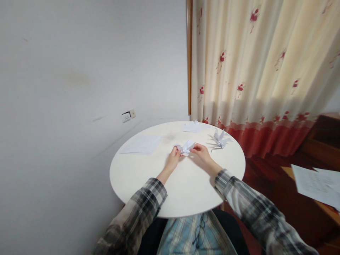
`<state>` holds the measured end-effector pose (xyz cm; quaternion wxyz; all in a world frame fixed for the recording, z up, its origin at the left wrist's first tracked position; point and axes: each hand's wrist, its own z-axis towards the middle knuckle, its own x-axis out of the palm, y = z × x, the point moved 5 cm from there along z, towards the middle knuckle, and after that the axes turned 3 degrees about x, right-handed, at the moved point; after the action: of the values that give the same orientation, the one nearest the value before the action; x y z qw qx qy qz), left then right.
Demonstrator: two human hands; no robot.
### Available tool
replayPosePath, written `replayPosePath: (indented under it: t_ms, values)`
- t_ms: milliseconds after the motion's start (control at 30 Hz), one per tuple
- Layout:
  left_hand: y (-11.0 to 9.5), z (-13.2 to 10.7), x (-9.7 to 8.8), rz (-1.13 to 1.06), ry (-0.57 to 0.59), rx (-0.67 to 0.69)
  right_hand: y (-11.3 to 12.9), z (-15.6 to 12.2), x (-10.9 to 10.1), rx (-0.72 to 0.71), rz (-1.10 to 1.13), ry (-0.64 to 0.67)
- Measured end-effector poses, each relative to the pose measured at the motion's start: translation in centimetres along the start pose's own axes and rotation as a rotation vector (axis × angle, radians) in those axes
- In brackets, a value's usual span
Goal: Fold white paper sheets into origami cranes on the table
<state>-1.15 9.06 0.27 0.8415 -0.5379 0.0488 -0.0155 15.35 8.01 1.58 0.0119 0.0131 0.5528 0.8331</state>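
A small white folded-paper piece with several pointed flaps is held between my two hands over the middle of the round white table. My left hand pinches its left side with thumb and fingers. On the right, my right hand grips the edge of another flap. The fingertips partly cover the paper, and its exact shape is too small to make out. Just right of my right hand stands a spiky cluster of folded white paper.
White paper sheets lie at the table's left. More paper lies at the far edge. A wall with a socket borders the left, a flowered curtain the back right. Papers rest on a surface at right.
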Motion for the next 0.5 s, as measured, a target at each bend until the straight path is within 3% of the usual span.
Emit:
replayPosePath:
  t_ms: [200,500]
  values:
    - [-0.44,0.1,0.24,-0.054,0.008,0.028,-0.67,0.26,-0.06,0.062,0.108,0.009]
    - [-0.71,-0.44,0.74,-0.276,0.036,-0.128,-0.62,-0.32,0.27,0.159,0.22,0.063]
